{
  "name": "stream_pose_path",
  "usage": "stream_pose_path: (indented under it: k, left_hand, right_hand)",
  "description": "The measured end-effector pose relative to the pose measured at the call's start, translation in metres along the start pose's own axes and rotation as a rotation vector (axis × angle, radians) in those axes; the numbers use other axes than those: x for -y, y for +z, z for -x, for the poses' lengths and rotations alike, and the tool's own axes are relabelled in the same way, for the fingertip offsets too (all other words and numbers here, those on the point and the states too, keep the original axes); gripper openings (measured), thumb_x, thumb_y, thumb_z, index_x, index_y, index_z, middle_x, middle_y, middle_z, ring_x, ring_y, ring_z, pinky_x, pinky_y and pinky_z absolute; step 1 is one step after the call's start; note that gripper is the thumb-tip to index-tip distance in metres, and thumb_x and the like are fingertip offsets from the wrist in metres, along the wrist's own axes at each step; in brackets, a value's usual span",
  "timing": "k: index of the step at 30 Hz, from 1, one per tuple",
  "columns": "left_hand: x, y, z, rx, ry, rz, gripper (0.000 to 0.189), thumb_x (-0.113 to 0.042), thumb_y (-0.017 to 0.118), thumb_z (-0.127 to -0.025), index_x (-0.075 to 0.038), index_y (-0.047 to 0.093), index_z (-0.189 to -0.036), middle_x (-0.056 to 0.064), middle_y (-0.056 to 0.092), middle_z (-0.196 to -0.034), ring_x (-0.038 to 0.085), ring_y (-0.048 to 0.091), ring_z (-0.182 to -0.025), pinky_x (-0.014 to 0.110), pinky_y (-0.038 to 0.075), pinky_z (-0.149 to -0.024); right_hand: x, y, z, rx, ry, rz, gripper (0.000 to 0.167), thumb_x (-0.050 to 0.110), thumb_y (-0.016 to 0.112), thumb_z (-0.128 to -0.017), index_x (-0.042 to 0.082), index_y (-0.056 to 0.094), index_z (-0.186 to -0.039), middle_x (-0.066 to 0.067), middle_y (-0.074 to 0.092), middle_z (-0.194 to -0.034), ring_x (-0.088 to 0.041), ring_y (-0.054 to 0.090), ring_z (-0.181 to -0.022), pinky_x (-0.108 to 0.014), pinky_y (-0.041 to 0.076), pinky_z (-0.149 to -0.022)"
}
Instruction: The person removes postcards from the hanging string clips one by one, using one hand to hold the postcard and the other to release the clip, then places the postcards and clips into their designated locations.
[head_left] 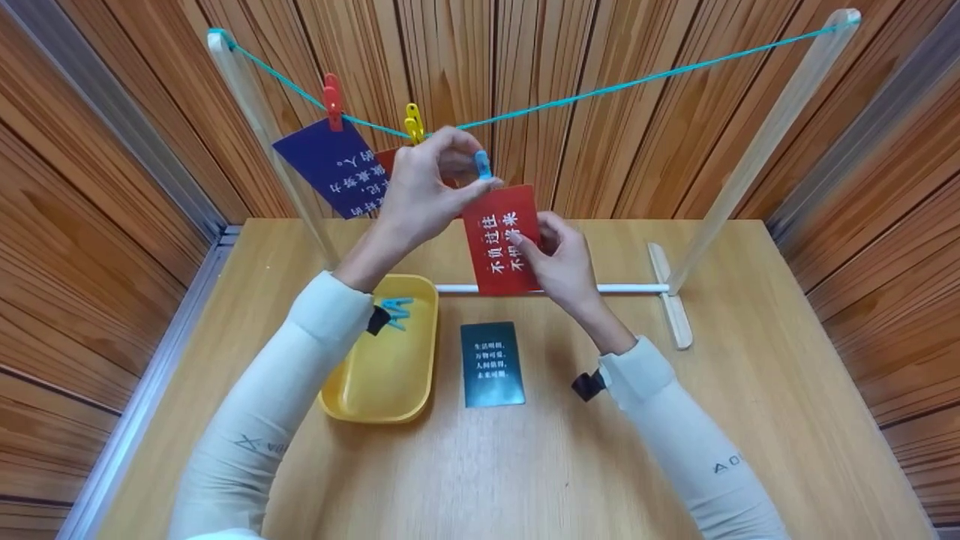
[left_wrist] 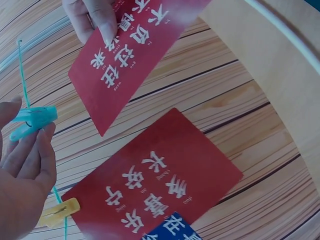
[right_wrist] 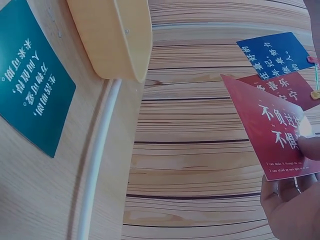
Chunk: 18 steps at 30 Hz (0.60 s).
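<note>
My left hand (head_left: 420, 184) pinches a light blue clothespin (head_left: 482, 163) between thumb and fingers, close to the green line (head_left: 637, 81). Just below it, my right hand (head_left: 564, 266) grips the right side of a red card (head_left: 499, 244) with white lettering, thumb on its front. In the left wrist view the clothespin (left_wrist: 37, 120) is apart from that card's corner. To the left, a red clothespin (head_left: 332, 101) holds a dark blue card (head_left: 319, 161) on the line. Another red card (left_wrist: 155, 175) hangs from a yellow clothespin (left_wrist: 59, 212), mostly hidden behind my left hand in the head view.
A yellow basin (head_left: 382, 382) with several blue clothespins (head_left: 396, 311) stands on the table under my left forearm. Beside it lies a dark green card (head_left: 493, 367). Two wooden posts (head_left: 757, 150) carry the line, and a white rod (head_left: 630, 288) runs low between them.
</note>
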<state>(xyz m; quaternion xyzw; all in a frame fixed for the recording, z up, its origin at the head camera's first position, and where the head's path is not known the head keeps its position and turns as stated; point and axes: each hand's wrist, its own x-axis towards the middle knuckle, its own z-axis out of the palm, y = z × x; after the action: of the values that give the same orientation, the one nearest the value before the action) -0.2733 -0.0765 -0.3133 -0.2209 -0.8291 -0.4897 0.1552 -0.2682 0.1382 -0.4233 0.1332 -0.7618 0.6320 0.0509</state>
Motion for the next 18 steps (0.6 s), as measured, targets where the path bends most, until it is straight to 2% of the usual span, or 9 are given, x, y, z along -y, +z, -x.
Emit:
stream_pose_path:
  k: [4,9,18]
  left_hand:
    - [0.007,-0.001,0.005,0.030,-0.024,-0.036,0.038,-0.025,0.081,-0.093,-0.009,0.069,-0.126,0.005,0.081,-0.118,0.015,0.077,-0.104,0.033,0.062,-0.093]
    - [0.017,-0.001,0.012,0.032,-0.057,-0.075,0.040,-0.028,0.081,-0.093,-0.013,0.071,-0.129,0.003,0.081,-0.118,0.014,0.077,-0.101,0.033,0.063,-0.090]
    - [0.031,-0.002,0.021,0.047,-0.170,-0.071,0.041,-0.029,0.082,-0.092,-0.014,0.071,-0.129,0.004,0.080,-0.118,0.018,0.078,-0.105,0.035,0.063,-0.096]
  right_hand:
    - [-0.004,0.000,0.003,-0.002,0.024,0.008,0.043,0.031,0.077,-0.096,0.011,0.064,-0.132,-0.005,0.075,-0.127,-0.019,0.072,-0.115,-0.042,0.062,-0.100]
    - [-0.008,-0.001,0.008,0.003,0.044,0.009,0.044,0.030,0.078,-0.096,0.011,0.063,-0.134,-0.007,0.075,-0.127,-0.021,0.073,-0.115,-0.043,0.062,-0.099]
    - [-0.013,0.000,0.012,-0.001,0.055,0.012,0.046,0.029,0.078,-0.096,0.010,0.063,-0.134,-0.009,0.075,-0.128,-0.022,0.073,-0.114,-0.044,0.063,-0.098]
